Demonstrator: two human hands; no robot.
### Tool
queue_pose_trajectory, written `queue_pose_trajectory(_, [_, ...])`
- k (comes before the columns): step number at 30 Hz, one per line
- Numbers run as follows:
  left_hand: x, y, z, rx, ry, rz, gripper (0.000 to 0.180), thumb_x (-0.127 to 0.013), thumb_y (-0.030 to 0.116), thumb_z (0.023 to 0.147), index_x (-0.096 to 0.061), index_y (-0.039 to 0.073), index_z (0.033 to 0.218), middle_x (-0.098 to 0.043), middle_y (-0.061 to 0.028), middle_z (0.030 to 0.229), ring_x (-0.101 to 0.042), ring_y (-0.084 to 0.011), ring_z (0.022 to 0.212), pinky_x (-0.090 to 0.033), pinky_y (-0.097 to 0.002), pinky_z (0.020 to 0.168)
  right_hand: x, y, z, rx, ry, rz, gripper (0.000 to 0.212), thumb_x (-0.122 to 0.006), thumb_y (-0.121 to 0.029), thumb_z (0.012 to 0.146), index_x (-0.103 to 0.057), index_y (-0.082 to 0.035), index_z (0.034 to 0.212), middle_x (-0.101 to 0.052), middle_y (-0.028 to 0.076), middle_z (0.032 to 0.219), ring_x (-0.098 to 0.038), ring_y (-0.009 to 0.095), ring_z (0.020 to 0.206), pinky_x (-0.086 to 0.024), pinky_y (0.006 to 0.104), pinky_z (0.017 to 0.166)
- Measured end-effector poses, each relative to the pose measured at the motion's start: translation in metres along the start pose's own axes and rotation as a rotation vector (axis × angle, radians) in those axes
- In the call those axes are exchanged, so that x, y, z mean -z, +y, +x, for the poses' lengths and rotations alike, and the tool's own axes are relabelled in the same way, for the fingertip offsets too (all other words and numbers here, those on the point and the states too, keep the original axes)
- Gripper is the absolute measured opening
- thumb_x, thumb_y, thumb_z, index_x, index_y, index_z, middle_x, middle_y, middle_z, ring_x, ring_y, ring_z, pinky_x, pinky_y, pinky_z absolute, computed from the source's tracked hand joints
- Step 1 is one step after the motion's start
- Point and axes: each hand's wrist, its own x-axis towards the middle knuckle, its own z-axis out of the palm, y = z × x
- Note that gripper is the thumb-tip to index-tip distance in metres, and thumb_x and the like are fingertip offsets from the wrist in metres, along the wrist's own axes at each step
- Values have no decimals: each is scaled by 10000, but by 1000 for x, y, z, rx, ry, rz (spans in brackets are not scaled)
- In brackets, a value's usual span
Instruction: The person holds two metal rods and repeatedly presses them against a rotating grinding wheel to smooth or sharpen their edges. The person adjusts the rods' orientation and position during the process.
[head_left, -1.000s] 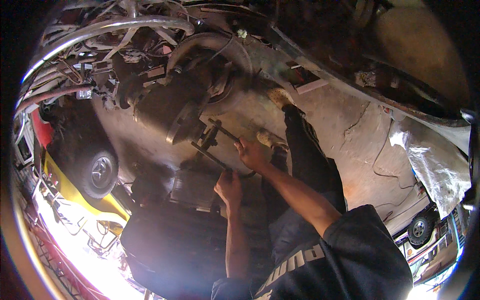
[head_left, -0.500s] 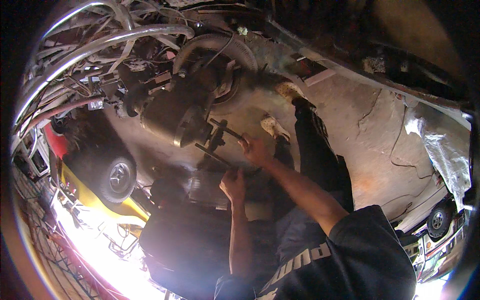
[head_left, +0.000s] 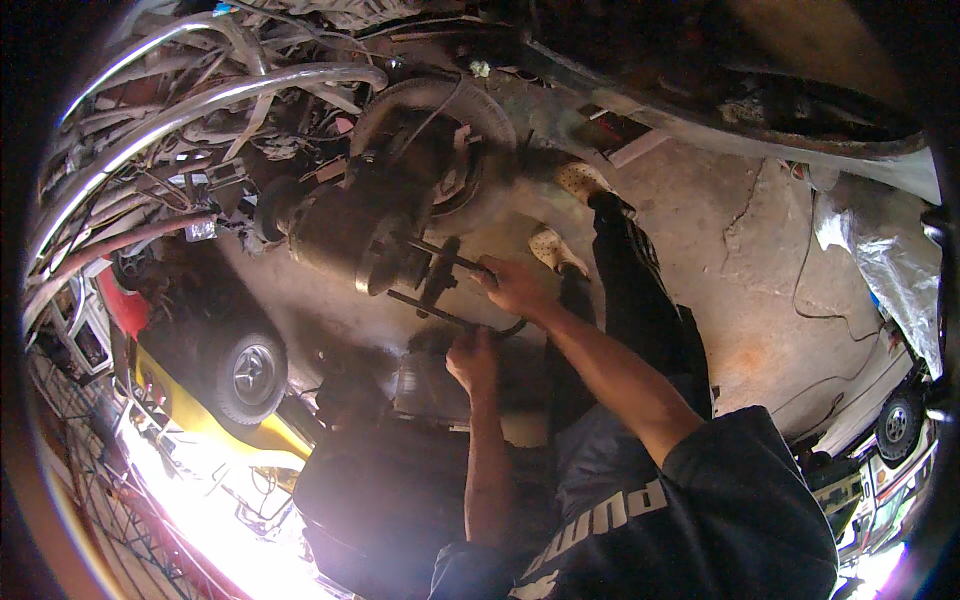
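My right hand [head_left: 520,290] is closed around the upper arm of a dark metal rod [head_left: 440,310] that looks bent into a U. Closed on the lower arm, close to the bend, is my left hand [head_left: 474,358]. Both rod ends point up and left at a cylindrical motor-like machine [head_left: 335,235], which has a round end facing my hands. The upper end overlaps the dark fitting [head_left: 408,262] on that face; whether it touches cannot be made out. A dark bracket-like part [head_left: 440,272] shows between the two arms of the rod.
A tyre [head_left: 485,110] lies beyond the machine. Bent metal tubes [head_left: 215,95] and tangled scrap crowd the upper left. A yellow vehicle body [head_left: 180,400] with a wheel [head_left: 250,378] is at left. My shoes [head_left: 580,182] stand on the concrete floor [head_left: 690,230]; a thin cable [head_left: 803,290] runs at right.
Both hands have shifted slightly with the rod, the left one a little upward. The rod's ends are now nearer the machine's round face, and its bend shows beside my right hand.
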Motion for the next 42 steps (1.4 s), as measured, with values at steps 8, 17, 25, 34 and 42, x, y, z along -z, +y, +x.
queue_pose_trajectory(8, [12, 16, -1, -154, -17, -161, 289, -625, 246, 740, -632, -39, 793, -637, -150, 697, -626, -233, 636, -467, -343, 603, -9, 12, 6, -87, -23, 89, 230, -519, -271, 829, -546, -43, 833, -527, 190, 652, -537, 375, 631, -390, 424, 558])
queue_pose_trajectory(17, [12, 21, 2, -94, -33, -145, 237, -631, 184, 744, -621, -48, 790, -639, -140, 700, -625, -216, 625, -472, -344, 579, -9, 11, 11, -14, 29, 36, 246, -530, -292, 820, -574, -51, 803, -566, 190, 666, -556, 388, 646, -429, 444, 578])
queue_pose_trajectory(25, [6, 18, 0, -172, -66, -242, 245, -621, 145, 756, -602, -89, 825, -644, -139, 739, -624, -194, 590, -512, -312, 511, 0, 6, 7, -36, 64, 45, 257, -523, -294, 822, -576, -42, 813, -576, 193, 702, -556, 390, 666, -436, 444, 605])
queue_pose_trajectory(34, [15, 39, -8, -83, -74, -195, 251, -626, 156, 757, -609, -83, 832, -643, -134, 750, -608, -171, 599, -503, -310, 521, -1, 12, 11, -128, -18, 109, 274, -522, -319, 823, -576, -50, 834, -577, 174, 672, -567, 362, 621, -438, 440, 582])
queue_pose_trajectory(42, [8, 32, -2, -43, -56, -242, 218, -611, 180, 755, -641, -35, 755, -633, -106, 639, -607, -181, 581, -470, -309, 546, -8, 15, 16, 58, 84, 19, 264, -531, -315, 819, -587, -57, 828, -580, 174, 669, -569, 357, 617, -434, 429, 568])
